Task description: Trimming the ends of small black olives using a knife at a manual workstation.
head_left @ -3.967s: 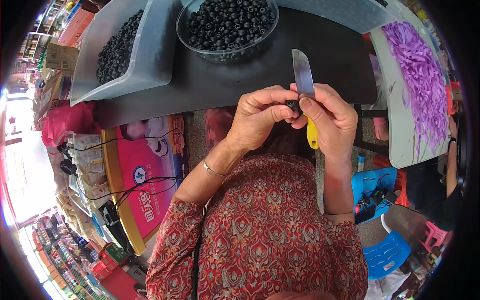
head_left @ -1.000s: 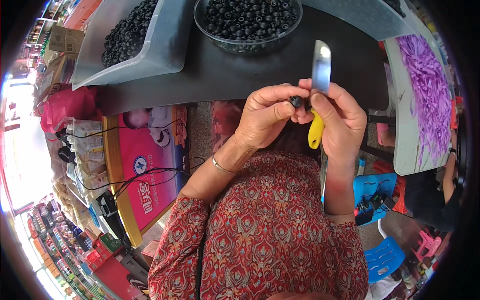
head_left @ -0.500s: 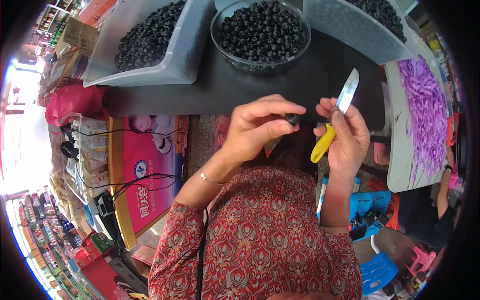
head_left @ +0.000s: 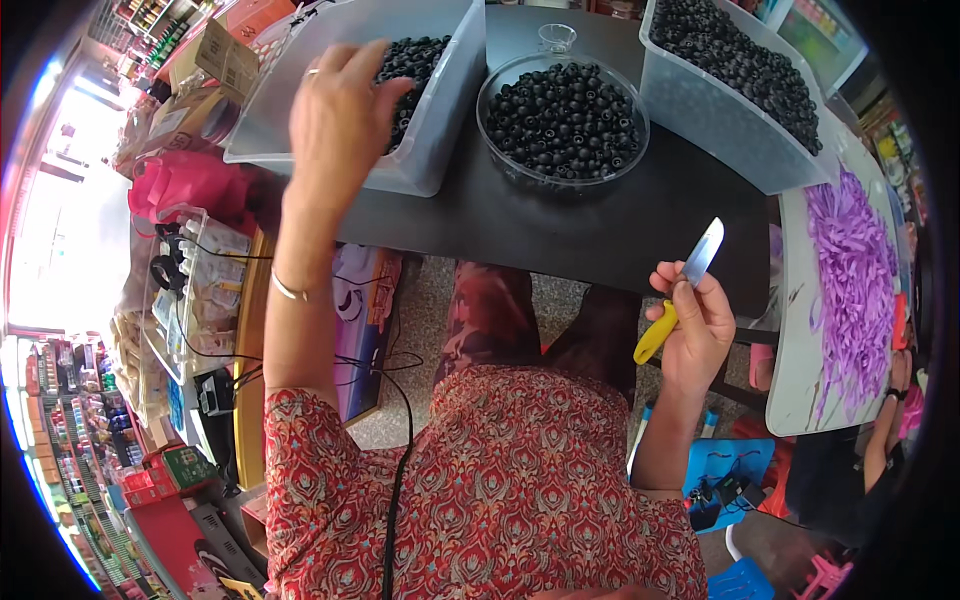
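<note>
My left hand [head_left: 338, 118] is raised over the left translucent bin [head_left: 420, 165], its thumb apart from the fingers and nothing visible between them. Small black round pieces [head_left: 410, 62], some showing a ring-like opening, lie in that bin. My right hand [head_left: 695, 325] grips a small knife by its yellow handle [head_left: 656, 335], the blade [head_left: 706, 250] pointing up and away from me. Between the two bins, a clear round bowl [head_left: 510, 172] is heaped with the same black pieces [head_left: 565, 120].
A second translucent bin [head_left: 715, 125] of black pieces stands at the right of the dark table [head_left: 560, 235]. A small clear cup [head_left: 557, 38] sits behind the bowl. Purple strips [head_left: 850, 270] cover a pale table at far right, where another person's arm [head_left: 885, 430] shows. Black cables [head_left: 405, 440] hang at my left.
My left hand has moved from near the knife, where it held one black piece, up and left over the bin. The piece no longer shows. My right hand still holds the knife.
</note>
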Available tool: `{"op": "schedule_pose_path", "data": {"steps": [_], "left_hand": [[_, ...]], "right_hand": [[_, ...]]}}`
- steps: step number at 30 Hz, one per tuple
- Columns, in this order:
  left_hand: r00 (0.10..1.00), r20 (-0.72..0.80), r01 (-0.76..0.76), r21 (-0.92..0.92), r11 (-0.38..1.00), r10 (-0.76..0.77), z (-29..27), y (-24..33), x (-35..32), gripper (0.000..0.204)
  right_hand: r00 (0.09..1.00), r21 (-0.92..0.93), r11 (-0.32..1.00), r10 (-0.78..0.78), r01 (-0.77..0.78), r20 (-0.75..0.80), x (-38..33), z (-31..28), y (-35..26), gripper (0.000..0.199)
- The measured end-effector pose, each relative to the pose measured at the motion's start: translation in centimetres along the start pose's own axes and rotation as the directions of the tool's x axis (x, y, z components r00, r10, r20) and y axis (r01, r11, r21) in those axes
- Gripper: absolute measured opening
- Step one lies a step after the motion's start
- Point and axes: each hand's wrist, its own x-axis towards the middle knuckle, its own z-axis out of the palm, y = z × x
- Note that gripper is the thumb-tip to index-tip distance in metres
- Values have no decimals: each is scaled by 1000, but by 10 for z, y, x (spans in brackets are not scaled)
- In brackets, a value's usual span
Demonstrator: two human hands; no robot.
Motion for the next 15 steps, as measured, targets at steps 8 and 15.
{"op": "schedule_pose_path", "data": {"steps": [8, 15], "left_hand": [[949, 286, -1, -425, 905, 136, 56, 122, 1, 4], [761, 596, 7, -402, 916, 256, 115, 114, 4, 13]], "right_hand": [[1000, -18, 1000, 7, -7, -7, -5, -2, -3, 19], [1000, -66, 998, 19, -21, -25, -20, -14, -10, 18]]}}
